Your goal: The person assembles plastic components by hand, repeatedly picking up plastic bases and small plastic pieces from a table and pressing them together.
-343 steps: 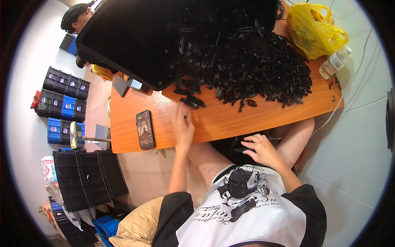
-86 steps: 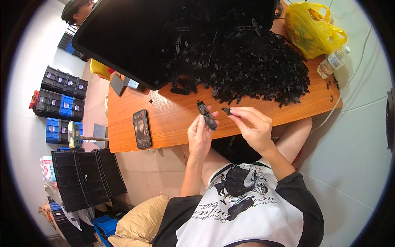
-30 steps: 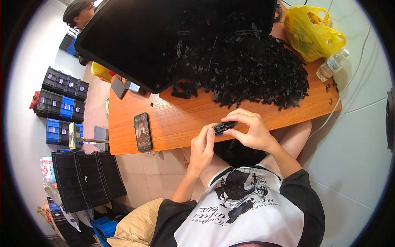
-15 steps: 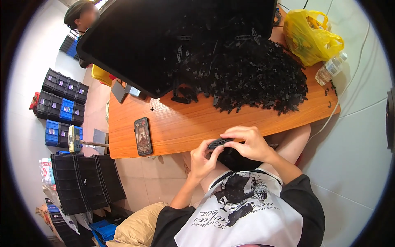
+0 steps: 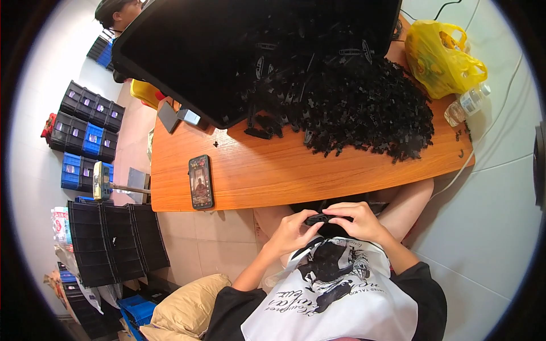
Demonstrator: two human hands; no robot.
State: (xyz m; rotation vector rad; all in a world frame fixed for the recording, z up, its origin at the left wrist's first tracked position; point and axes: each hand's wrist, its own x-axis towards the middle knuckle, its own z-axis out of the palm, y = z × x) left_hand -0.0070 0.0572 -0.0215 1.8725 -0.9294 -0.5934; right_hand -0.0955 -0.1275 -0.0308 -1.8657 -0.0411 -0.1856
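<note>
Between my two hands, over my lap and just off the table's near edge, is a small black plastic part (image 5: pixel 318 218). My left hand (image 5: pixel 292 233) pinches its left end between thumb and fingers. On its other end, the fingers and thumb of my right hand (image 5: pixel 359 220) are closed; they cover much of the part, so its full shape is hidden. Beyond my hands, a large heap of small black plastic pieces (image 5: pixel 369 113) spreads over the wooden table (image 5: pixel 261 182). The heap spills out of a big black bin (image 5: pixel 182 68) tipped toward me.
A phone (image 5: pixel 200 182) with a lit screen lies at the table's left. A yellow plastic bag (image 5: pixel 441 59) and a clear bottle (image 5: pixel 465 106) are at the right. Stacked black and blue crates (image 5: pixel 85 131) stand along the left wall. Another person (image 5: pixel 118 14) is behind the bin.
Both hands have come down closer to my body with the black plastic part, away from the table edge. The whole view has shifted slightly.
</note>
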